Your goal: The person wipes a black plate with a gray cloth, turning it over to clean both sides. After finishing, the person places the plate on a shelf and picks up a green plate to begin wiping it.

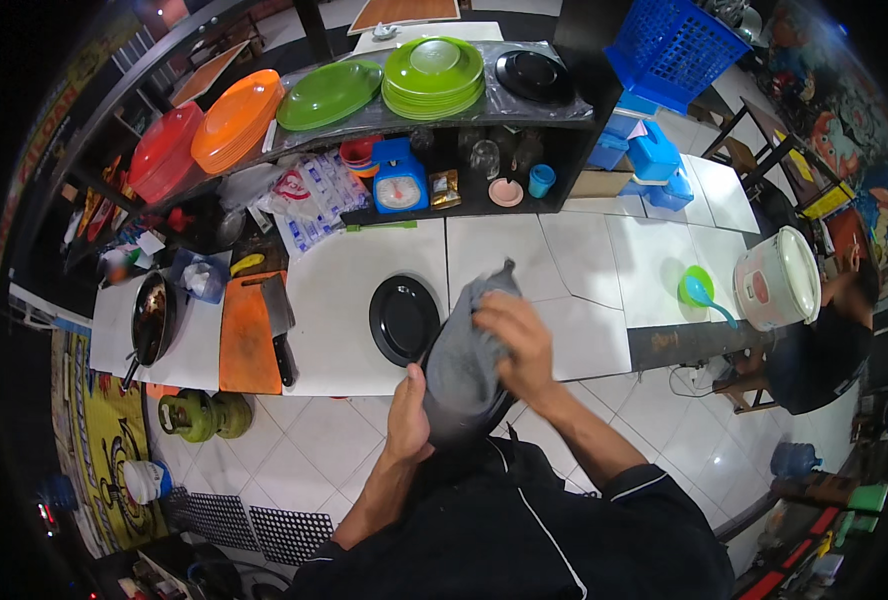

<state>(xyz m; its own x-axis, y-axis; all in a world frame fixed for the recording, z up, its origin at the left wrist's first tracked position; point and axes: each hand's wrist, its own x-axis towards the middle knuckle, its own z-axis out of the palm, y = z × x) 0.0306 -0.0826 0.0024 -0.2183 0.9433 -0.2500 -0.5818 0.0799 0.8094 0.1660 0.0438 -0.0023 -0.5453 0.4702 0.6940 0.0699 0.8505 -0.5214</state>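
My left hand [410, 416] holds the rim of a dark plate, mostly hidden beneath a grey cloth [463, 360]. My right hand [519, 345] grips the cloth and presses it over the plate's surface; it is slightly blurred. Just left of the cloth, a black plate [404, 320] lies face up on the white tiled counter [331, 337]. Higher up, on the shelf, stand a stack of green plates [433, 75], an oval green stack [330, 94], orange plates [238, 120], red plates [165, 150] and black plates [534, 76].
On the left of the counter are an orange cutting board [245, 337], a cleaver [277, 304], a knife [284, 360] and a frying pan [151, 319]. A rice cooker [776, 281] and a green cup [691, 286] stand at right. A person [826, 352] sits beyond the rice cooker.
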